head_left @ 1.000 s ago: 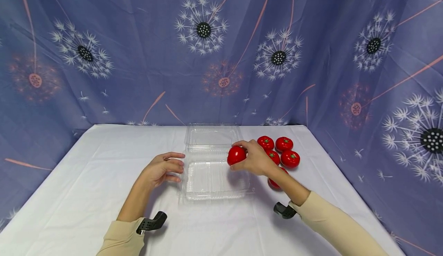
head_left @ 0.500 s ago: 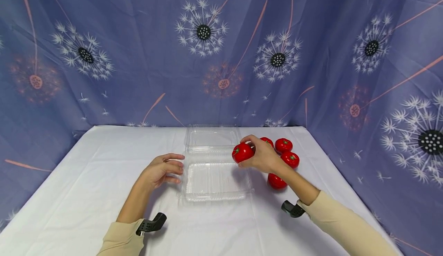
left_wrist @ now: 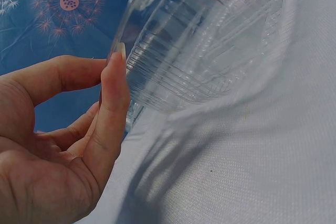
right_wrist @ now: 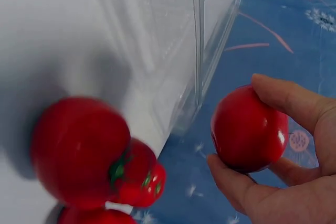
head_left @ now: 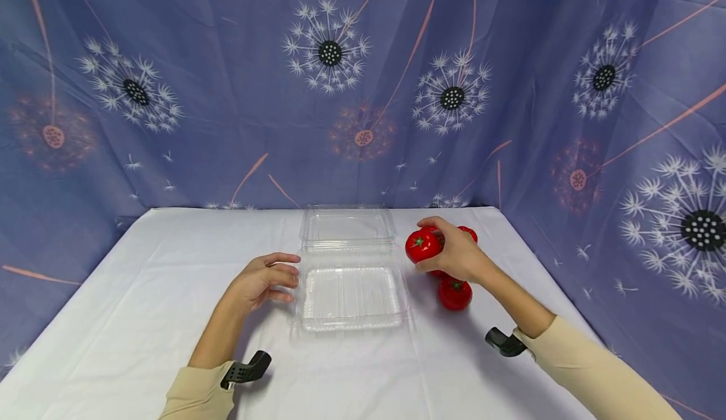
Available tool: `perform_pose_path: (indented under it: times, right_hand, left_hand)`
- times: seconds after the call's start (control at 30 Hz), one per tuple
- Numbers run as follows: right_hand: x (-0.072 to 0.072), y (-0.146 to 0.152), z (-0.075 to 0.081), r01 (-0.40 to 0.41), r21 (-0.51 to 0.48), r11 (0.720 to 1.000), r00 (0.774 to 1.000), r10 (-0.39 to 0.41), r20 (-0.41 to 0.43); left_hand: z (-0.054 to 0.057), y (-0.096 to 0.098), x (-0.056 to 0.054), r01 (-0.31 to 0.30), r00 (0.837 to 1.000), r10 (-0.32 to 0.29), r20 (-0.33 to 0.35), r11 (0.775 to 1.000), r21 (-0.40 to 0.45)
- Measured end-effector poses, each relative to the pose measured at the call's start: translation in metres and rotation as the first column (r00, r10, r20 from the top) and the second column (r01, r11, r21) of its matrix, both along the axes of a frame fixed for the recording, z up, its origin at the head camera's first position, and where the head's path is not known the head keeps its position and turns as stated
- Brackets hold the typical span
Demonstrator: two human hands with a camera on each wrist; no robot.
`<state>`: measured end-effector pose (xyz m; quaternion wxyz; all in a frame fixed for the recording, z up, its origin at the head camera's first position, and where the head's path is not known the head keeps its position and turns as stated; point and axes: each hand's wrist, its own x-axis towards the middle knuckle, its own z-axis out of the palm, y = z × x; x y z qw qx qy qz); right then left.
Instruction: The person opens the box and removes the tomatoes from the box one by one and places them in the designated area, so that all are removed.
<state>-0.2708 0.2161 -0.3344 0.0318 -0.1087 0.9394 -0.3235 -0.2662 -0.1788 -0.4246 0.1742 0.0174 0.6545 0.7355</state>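
My right hand point(head_left: 454, 253) grips a shiny red tomato point(head_left: 422, 246) between thumb and fingers, raised just left of the other tomatoes; the right wrist view shows the held tomato point(right_wrist: 249, 129) clear of those below. Left of it lies a clear plastic container point(head_left: 351, 294), its lid point(head_left: 347, 226) folded back toward the curtain and nothing inside. My left hand point(head_left: 263, 281) is at the container's left side. Close up in the left wrist view, thumb and a finger of the left hand point(left_wrist: 68, 129) pinch the clear rim point(left_wrist: 119, 35).
More red tomatoes stand together to the right of the container, one tomato point(head_left: 455, 294) nearest me and others partly behind my right hand. A white cloth point(head_left: 142, 319) covers the table. A blue dandelion-print curtain point(head_left: 238, 123) closes off the back and sides.
My right hand has moved rightward, away from above the container to the other tomatoes, still holding the tomato and turning its green stem into view. The left hand and container stay put.
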Motion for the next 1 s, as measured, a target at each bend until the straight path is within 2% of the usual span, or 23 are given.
perform_pose_path:
  times: [0.27, 0.57, 1.0]
  right_hand:
    - [0.004, 0.028, 0.003, 0.047, 0.011, 0.999, 0.999, -0.047, 0.001]
    - [0.009, 0.061, 0.007, 0.054, 0.062, 0.997, 0.999, -0.054, -0.003]
    - [0.018, 0.105, -0.002, 0.06, 0.116, 0.991, 0.997, -0.065, 0.042]
  left_hand:
    - [0.0, 0.0, 0.0, 0.002, 1.0, -0.002, -0.001, 1.0, 0.005]
    - [-0.001, -0.001, 0.0, 0.002, 1.0, -0.002, 0.002, 1.0, -0.01]
    - [0.001, 0.0, 0.0, 0.008, 1.0, -0.008, -0.008, 1.0, -0.009]
